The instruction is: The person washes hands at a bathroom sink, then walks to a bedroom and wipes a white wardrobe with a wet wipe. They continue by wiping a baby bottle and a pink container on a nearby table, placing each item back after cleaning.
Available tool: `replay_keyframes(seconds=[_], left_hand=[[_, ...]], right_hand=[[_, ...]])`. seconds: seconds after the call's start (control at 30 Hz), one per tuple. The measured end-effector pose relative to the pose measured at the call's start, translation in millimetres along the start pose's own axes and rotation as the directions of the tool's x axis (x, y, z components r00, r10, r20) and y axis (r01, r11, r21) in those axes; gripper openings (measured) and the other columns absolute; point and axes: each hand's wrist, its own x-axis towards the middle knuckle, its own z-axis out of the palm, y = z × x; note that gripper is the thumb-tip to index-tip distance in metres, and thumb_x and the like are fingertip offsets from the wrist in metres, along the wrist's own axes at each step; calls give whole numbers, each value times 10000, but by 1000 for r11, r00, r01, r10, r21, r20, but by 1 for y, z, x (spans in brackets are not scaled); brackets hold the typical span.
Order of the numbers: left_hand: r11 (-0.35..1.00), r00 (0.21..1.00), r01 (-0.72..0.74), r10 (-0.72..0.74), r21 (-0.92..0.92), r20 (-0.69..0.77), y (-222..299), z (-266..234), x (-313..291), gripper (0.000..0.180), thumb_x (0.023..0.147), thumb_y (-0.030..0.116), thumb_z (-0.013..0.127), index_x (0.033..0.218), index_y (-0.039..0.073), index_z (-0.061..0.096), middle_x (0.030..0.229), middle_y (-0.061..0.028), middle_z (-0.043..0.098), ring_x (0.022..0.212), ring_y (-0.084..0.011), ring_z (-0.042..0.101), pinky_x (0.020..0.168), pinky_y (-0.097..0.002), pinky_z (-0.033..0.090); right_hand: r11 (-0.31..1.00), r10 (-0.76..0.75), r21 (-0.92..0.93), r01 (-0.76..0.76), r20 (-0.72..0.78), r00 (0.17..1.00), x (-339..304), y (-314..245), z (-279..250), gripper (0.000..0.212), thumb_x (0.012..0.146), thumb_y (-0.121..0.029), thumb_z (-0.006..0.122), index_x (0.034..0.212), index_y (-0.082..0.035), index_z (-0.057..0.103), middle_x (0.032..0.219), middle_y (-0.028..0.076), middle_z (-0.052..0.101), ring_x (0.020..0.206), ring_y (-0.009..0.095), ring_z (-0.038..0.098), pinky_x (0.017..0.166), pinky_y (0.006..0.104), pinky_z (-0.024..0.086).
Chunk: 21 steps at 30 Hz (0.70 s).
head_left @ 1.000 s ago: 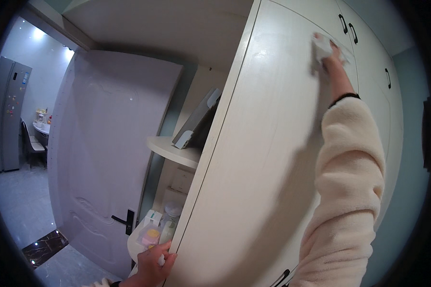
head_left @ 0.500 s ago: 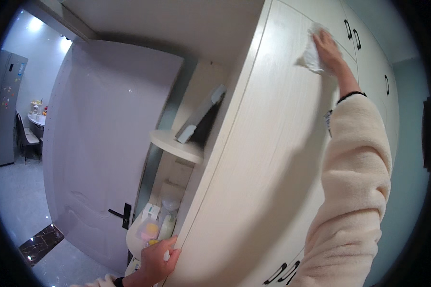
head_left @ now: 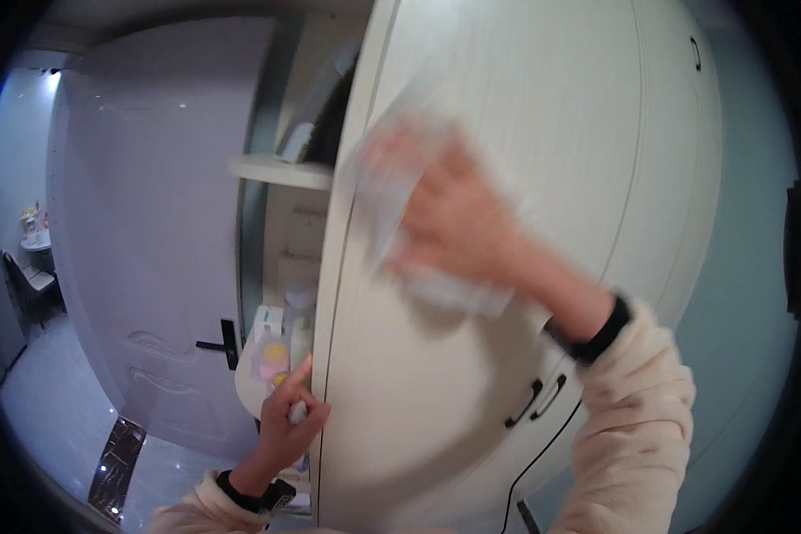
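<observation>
Left hand (head_left: 285,432) is nearest, beside the cabinet's left edge: forefinger extended towards that edge, remaining fingers and thumb closed around a small white wad (head_left: 298,412), its material not identifiable. Right hand (head_left: 463,218) lies further up, over a white cloth (head_left: 378,200) on the upper left part of the pale cabinet door (head_left: 543,125). Its fingers and thumb appear spread over the cloth; blur prevents confirming whether any of them pinch it. Judged step in hand: wiping of the door face, close to its left margin. The next move, in this inspector's judgement, calls for even, flat pressure with the cloth gathered under the palm, and care at the edge. Below the cloth and to its right are two black handles (head_left: 536,388). Behind the left hand, a lower shelf (head_left: 247,374) bears a clear container (head_left: 274,358) with pink and yellow contents; an upper shelf (head_left: 285,173) carries a leaning panel. Beyond stand a lilac room door (head_left: 160,196) and, farthest, a chair (head_left: 36,280).
</observation>
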Motion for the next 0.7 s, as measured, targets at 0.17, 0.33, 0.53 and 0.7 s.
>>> replay_keyframes(seconds=[0.17, 0.33, 0.53, 0.7], left_hand=[[995, 995, 63, -68, -74, -76, 0, 2, -15, 442, 772, -38, 657, 1204, -2, 572, 743, 21, 564, 721, -52, 523, 756, -216, 424], [951, 936, 305, -309, -45, -169, 18, -1, -42, 413, 792, -43, 636, 1196, 20, 577, 699, 53, 507, 696, -42, 503, 717, -196, 417], [918, 881, 354, -392, -182, -264, 40, 23, -72, 214, 850, -10, 610, 1058, 37, 596, 680, 75, 457, 568, -7, 402, 523, -172, 313], [916, 881, 349, -393, -198, -264, 58, 66, -89, 178, 861, 11, 620, 1036, 40, 601, 676, 76, 445, 551, -6, 385, 502, -175, 294]], right_hand=[[819, -509, 443, 364, 269, 818, -54, -159, 34, 604, 809, -464, 637, 1304, -162, 467, 1156, 63, 531, 1150, 228, 477, 1031, 466, 337], [995, -21, 100, 6, 147, 989, -78, -39, -29, 673, 816, -427, 607, 1418, -178, 439, 1359, 93, 527, 920, 268, 591, 856, 520, 383], [551, 803, -93, -829, -209, 558, -92, 179, -103, 755, 972, -586, 297, 1509, -64, 199, 1581, 143, 156, 1466, 294, 101, 1182, 478, 71], [681, 732, -140, -719, 93, 675, -128, 124, -94, 650, 938, -468, 389, 1454, -77, 341, 1522, 143, 282, 1419, 304, 221, 1137, 537, 139]])
